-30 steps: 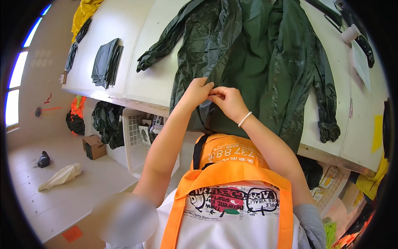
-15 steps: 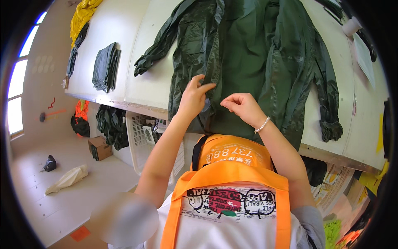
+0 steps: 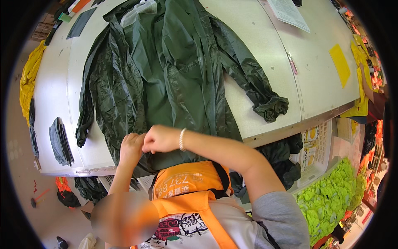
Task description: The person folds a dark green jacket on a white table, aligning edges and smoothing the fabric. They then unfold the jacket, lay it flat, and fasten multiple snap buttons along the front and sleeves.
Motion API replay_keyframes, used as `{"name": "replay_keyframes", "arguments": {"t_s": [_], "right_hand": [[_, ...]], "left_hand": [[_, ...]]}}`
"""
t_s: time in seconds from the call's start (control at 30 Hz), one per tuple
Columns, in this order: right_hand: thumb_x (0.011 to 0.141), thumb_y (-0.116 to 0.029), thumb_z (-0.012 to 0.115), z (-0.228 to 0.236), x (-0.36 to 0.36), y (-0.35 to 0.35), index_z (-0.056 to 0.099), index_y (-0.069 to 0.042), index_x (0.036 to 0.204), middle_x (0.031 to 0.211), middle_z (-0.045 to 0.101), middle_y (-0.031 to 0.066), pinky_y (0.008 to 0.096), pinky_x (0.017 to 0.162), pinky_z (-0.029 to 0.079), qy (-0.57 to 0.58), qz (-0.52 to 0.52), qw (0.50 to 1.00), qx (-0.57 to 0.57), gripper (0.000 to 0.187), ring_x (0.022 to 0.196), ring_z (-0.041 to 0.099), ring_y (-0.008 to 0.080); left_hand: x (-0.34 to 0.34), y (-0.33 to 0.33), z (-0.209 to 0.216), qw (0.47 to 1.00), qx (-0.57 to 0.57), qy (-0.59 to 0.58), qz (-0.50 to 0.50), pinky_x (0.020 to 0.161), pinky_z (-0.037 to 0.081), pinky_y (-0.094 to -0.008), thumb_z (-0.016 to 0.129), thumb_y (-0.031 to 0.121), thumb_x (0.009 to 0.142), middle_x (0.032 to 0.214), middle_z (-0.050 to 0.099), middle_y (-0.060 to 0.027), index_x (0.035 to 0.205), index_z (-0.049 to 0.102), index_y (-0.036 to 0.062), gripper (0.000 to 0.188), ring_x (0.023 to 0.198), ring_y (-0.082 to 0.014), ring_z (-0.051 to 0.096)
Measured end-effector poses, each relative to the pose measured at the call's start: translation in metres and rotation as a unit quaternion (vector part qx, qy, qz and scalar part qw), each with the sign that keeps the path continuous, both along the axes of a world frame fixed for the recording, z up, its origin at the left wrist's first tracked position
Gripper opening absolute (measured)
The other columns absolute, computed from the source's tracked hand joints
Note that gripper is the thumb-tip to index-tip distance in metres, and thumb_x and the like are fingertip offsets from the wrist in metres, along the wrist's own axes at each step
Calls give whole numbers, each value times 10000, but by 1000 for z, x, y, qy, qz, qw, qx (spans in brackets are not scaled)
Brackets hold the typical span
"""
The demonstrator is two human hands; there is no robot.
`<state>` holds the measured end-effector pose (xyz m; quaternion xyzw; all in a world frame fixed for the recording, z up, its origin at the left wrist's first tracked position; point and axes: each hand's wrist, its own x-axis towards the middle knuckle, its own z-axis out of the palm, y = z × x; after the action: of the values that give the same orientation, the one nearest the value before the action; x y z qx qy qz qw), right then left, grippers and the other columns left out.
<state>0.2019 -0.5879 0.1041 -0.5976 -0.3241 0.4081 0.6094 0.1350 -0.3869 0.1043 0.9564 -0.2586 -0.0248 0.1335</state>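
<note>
A dark green rain jacket lies spread open on the white table, sleeves out to both sides and a zip running down its right front edge. My left hand is closed over the jacket's lower left front, close to the near table edge. Right against it, my right hand, with a beaded bracelet on the wrist, has its fingers pinched together. The two hands meet at their fingertips. Whatever is between the fingers is hidden or too small to name.
A folded dark green stack lies at the table's left. Toward the right are a pink-handled tool, a paper sheet and a yellow piece. Below the right edge stand a white basket and a lime-green pile. Another person's arm shows at far right.
My view has swung to the right. My right hand has come across to my left hand, and the left fingers, stretched out before, are now closed.
</note>
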Motion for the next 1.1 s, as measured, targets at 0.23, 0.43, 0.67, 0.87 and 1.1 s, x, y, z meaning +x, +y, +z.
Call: {"name": "replay_keyframes", "arguments": {"t_s": [0.23, 0.43, 0.67, 0.87, 1.1], "right_hand": [[853, -337, 602, -105, 194, -361, 640, -37, 1026, 975, 636, 157, 363, 832, 460, -413, -516, 618, -426, 348, 912, 605, 290], [914, -324, 533, -195, 167, -558, 576, 25, 1152, 1056, 620, 196, 405, 901, 443, -347, -451, 519, -638, 425, 987, 577, 352], [951, -303, 497, -173, 152, -546, 543, 3, 1194, 1117, 601, 153, 325, 888, 446, -273, -559, 631, -463, 394, 1014, 572, 267], [957, -307, 519, -6, -14, -149, 563, -61, 1142, 1014, 593, 50, 279, 846, 439, -184, -472, 841, -189, 310, 922, 546, 142], [920, -221, 598, -21, -112, 4, 549, -8, 1061, 768, 606, 58, 246, 626, 445, 6, -383, 921, -72, 261, 675, 526, 99]], "left_hand": [[-18, 43, -17, 952, -95, 218, 190, 790, 480, -408, 437, 221, 951, 943, 653, -145, 1043, 635, 40, 284, 876, -365, 609], [-17, 60, -35, 787, -350, 298, 412, 730, 474, -263, 392, 297, 1005, 799, 684, -129, 723, 534, -8, 439, 748, -173, 622], [22, 49, -19, 601, -480, 387, 508, 730, 490, -316, 386, 424, 985, 722, 600, -70, 777, 504, 52, 443, 698, -179, 576], [25, 44, 20, 959, -70, 186, 205, 663, 473, -331, 497, 320, 942, 707, 594, -91, 768, 605, 21, 363, 643, -203, 550], [7, 104, -17, 902, -168, 222, 331, 542, 409, -228, 741, 92, 762, 613, 497, 5, 1125, 494, -5, 450, 570, -100, 488]]}}
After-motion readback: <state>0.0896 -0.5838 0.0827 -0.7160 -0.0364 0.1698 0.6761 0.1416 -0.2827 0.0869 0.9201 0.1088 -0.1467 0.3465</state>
